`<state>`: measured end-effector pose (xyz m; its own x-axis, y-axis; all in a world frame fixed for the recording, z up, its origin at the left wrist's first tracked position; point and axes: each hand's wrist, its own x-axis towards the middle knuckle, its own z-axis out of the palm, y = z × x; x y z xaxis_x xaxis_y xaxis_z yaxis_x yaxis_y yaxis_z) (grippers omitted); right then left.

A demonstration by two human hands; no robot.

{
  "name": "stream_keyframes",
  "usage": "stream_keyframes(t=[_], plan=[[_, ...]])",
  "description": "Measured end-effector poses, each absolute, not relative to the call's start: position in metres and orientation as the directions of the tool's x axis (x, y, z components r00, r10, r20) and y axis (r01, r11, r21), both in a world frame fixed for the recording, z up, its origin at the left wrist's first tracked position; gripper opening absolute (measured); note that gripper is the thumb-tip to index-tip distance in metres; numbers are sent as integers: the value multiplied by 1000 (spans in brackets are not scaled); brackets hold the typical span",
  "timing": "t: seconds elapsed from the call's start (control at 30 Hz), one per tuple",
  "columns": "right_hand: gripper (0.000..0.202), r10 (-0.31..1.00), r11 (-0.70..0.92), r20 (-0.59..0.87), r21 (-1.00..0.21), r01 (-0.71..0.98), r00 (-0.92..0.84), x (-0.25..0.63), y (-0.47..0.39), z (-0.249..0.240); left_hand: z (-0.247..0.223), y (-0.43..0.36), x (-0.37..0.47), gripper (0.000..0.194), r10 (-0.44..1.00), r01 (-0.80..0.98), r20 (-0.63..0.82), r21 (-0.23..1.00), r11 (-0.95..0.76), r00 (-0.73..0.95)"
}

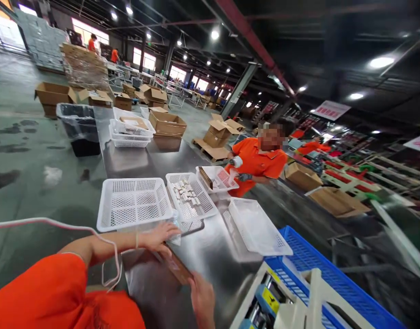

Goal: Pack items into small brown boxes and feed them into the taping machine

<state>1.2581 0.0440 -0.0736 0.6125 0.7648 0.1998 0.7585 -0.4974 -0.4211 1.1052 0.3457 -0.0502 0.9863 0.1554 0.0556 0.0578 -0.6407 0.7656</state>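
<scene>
My right hand [202,297] grips the near end of a narrow brown cardboard piece [178,266], which is held at a slant over the metal table [203,246]. At the piece's far end is my left hand [158,235], its fingers stretched out over some clear plastic film [175,228] and its thumb side close against the cardboard. Just beyond that hand stands a white perforated basket [134,201] with nothing visible inside. A second white basket [205,208] beside it holds several small whitish pieces [186,193].
Across the table a co-worker in orange [254,160] handles a white object over another basket [218,176]. To the right are a white tray [261,228], a blue crate [319,274] and a cream-coloured machine [299,306]. A white cord [59,223] crosses at left.
</scene>
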Motion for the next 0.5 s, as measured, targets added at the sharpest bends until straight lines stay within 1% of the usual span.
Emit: stream_keyframes(t=[0.07,0.1,0.13,0.17,0.23,0.3,0.33,0.4,0.5], plan=[[45,823,-460,136,-410,788,551,1263,49,-65,-47,350,1109,48,-9,27,-45,734,-679,999],[46,840,-444,114,-417,793,530,1266,52,-62,-47,350,1111,44,-56,38,-103,733,-680,993],[49,846,-431,112,-431,793,521,1268,54,-61,-47,351,1113,45,-70,64,-151,733,-678,986],[52,841,-420,137,-442,792,523,1268,55,-62,-48,351,1116,47,-59,96,-184,729,-678,981],[56,808,-399,254,-429,810,532,1266,55,-71,-49,354,1127,53,-11,157,-227,710,-687,974],[56,773,-385,369,-373,844,516,1257,51,-83,-49,357,1145,57,40,210,-258,677,-706,965],[55,772,-381,393,-344,858,500,1250,49,-89,-47,356,1157,58,65,228,-263,657,-719,963],[50,809,-354,368,-318,879,459,1230,43,-98,-44,347,1184,55,96,234,-248,619,-750,964],[50,922,-226,215,-374,900,321,1193,34,-102,-41,310,1216,42,72,166,-180,583,-796,981]])
